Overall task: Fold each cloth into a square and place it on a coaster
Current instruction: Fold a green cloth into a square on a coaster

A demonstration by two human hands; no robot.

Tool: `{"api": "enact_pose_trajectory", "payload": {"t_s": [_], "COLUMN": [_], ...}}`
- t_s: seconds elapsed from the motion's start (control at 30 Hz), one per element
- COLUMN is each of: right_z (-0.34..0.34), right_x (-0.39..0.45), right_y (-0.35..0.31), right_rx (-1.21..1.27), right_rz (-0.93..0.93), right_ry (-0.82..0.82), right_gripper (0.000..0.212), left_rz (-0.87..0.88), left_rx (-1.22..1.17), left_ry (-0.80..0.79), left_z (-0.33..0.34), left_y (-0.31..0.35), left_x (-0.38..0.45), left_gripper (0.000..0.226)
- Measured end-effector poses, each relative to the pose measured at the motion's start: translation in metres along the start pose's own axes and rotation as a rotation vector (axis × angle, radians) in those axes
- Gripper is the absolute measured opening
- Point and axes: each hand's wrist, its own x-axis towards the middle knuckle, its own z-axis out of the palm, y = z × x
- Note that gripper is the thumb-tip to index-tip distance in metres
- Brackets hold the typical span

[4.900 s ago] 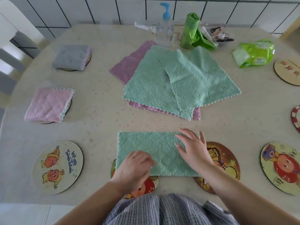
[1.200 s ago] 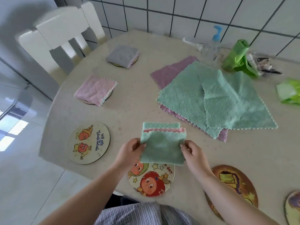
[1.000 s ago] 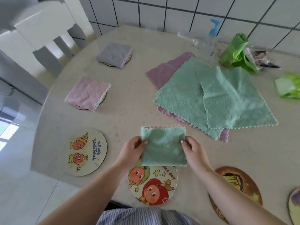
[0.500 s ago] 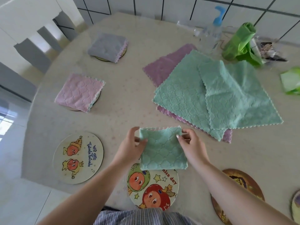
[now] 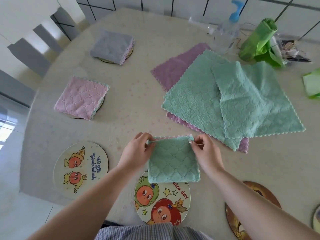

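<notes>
A small green cloth, folded into a square, lies on the table in front of me, its near edge overlapping the "nice day" coaster. My left hand pinches its far left corner. My right hand pinches its far right corner. A bare "we are" coaster sits to the left. Further left, a folded pink cloth and a folded grey cloth each cover a coaster. Unfolded green cloths lie over a purple one at centre right.
A brown coaster lies under my right forearm, another coaster at the right edge. A pump bottle, green bag roll and green packet stand at the back right. A white chair is at the left.
The long folded strip has been folded again into a small square and laid down flat. Both hands have slid up from its sides to its far corners.
</notes>
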Motion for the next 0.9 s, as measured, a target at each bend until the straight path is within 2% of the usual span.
{"api": "enact_pose_trajectory", "payload": {"t_s": [0.23, 0.6, 0.9], "right_z": [0.000, -0.003, -0.003], "right_x": [0.009, 0.005, 0.011], "right_y": [-0.001, -0.002, -0.007], "right_rx": [-0.077, -0.120, -0.035], "right_rz": [-0.001, 0.006, -0.071], "right_ry": [-0.022, -0.044, -0.066], "right_gripper": [0.012, 0.012, 0.005], "left_rz": [-0.117, -0.194, -0.137], "left_rx": [-0.102, -0.194, -0.113], "left_ry": [-0.014, -0.008, -0.010], "left_z": [0.000, 0.002, 0.001], "left_y": [-0.001, -0.001, 0.002], "left_x": [0.014, 0.015, 0.015], "left_gripper": [0.011, 0.009, 0.009]}}
